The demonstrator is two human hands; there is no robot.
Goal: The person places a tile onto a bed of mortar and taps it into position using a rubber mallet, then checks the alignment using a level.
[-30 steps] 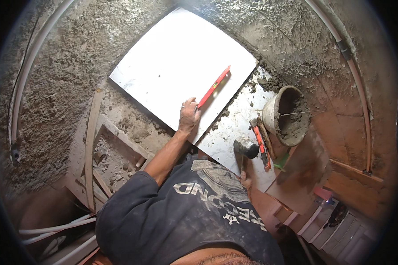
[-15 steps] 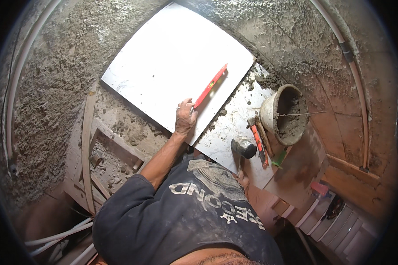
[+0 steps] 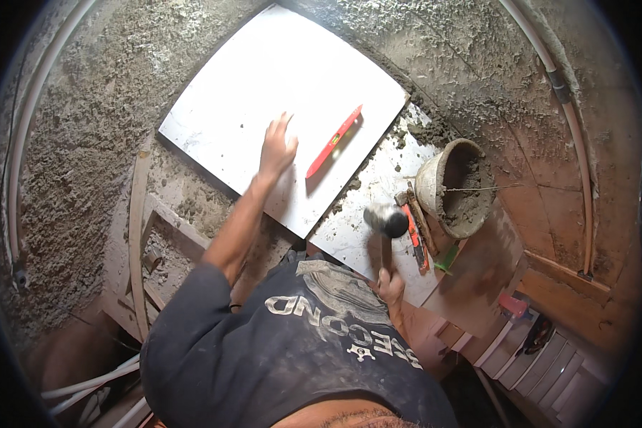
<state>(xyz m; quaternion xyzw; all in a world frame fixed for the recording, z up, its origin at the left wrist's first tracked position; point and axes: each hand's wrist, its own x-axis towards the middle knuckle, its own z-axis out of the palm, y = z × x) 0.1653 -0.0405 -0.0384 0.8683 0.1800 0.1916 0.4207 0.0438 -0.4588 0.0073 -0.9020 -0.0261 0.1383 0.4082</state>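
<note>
A large white tile (image 3: 235,164) lies in the mortar bed in front of me, with dark specks near its left edge. Over it hovers or rests my left hand (image 3: 276,150), fingers stretched out and holding nothing; whether it touches the surface I cannot tell. To the right of that hand, a red spirit level (image 3: 334,143) lies slantwise on the tile. My right hand (image 3: 390,287), low and close to my body, is closed round the handle of a rubber mallet (image 3: 386,220). The mallet's pale and black head points away from me, above a mortar-spattered white slab (image 3: 335,239).
A mortar-caked bucket (image 3: 435,185) stands at the right, a thin rod across its mouth. Beside it lie an orange-and-black hand tool (image 3: 412,239) and a stick-like tool (image 3: 422,221). A wooden strip (image 3: 138,242) leans at the left. Pipes (image 3: 581,157) run along rough walls.
My left hand has let go of the spirit level and moved left and farther onto the tile. My right hand has lifted the mallet away from my body.
</note>
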